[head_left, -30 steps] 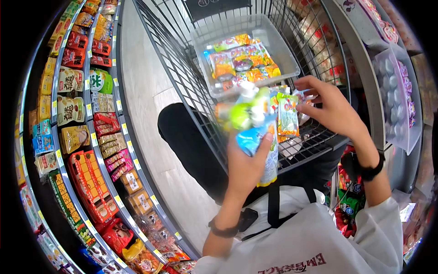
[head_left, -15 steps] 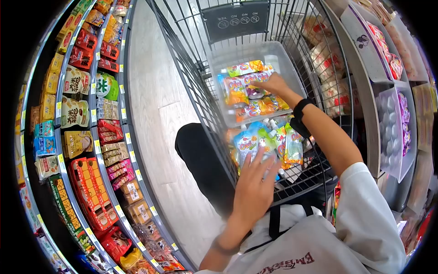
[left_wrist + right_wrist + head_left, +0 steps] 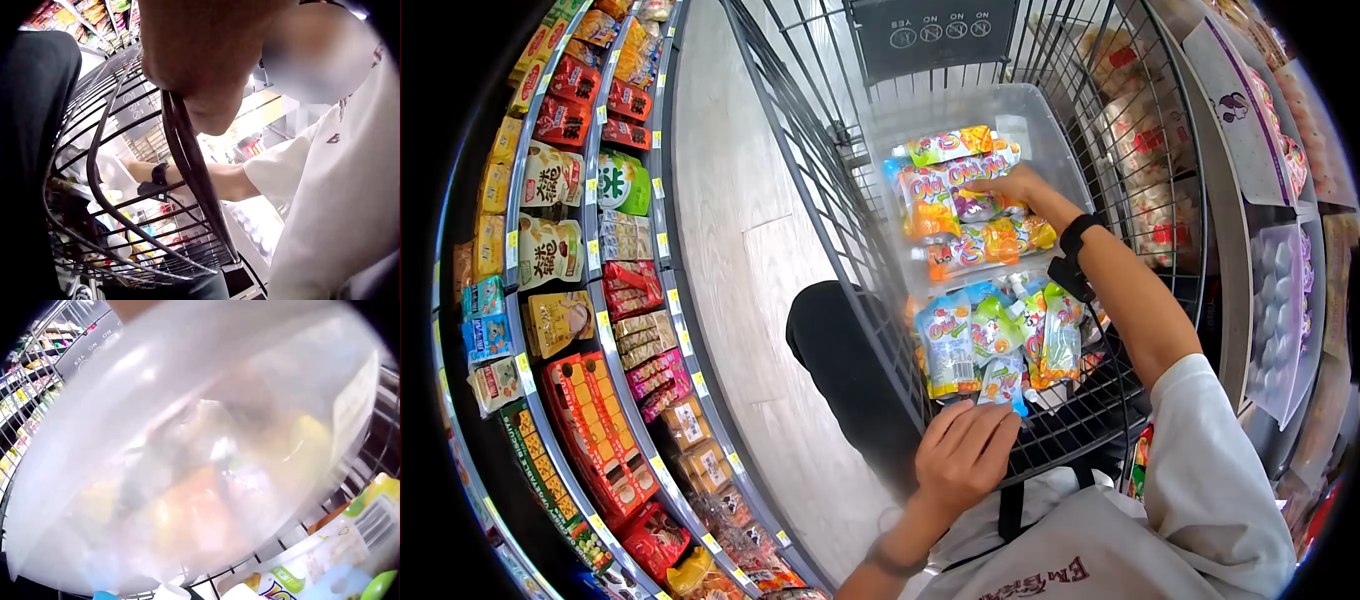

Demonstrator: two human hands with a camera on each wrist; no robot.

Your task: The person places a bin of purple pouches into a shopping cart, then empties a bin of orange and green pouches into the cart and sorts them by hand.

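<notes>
My right hand [image 3: 1018, 188] reaches into a translucent plastic tub [image 3: 1055, 130] and grips a purple-marked jelly drink pouch [image 3: 974, 206] among several orange ones lying flat. In the right wrist view the tub's wall [image 3: 81, 437] blurs that hand and the pouches. My left hand [image 3: 968, 455] has its fingers bent over the near rim of the shopping cart [image 3: 187, 150]. Just beyond its fingertips, a small pale-blue pouch [image 3: 1002, 380] lies in the cart beside a larger barcoded pouch [image 3: 948, 350] and several green and yellow ones.
Cart mesh walls [image 3: 800, 180] enclose the tub and loose pouches. A snack shelf [image 3: 615, 330] runs along the left past a strip of pale floor [image 3: 750, 300]. Display bins [image 3: 1285, 310] stand close on the right. My knee [image 3: 835, 360] is beside the cart.
My left hand has let go of the pouches it held, set them down in the cart, and drawn back to the near rim. My right hand has moved from the loose pouches into the tub.
</notes>
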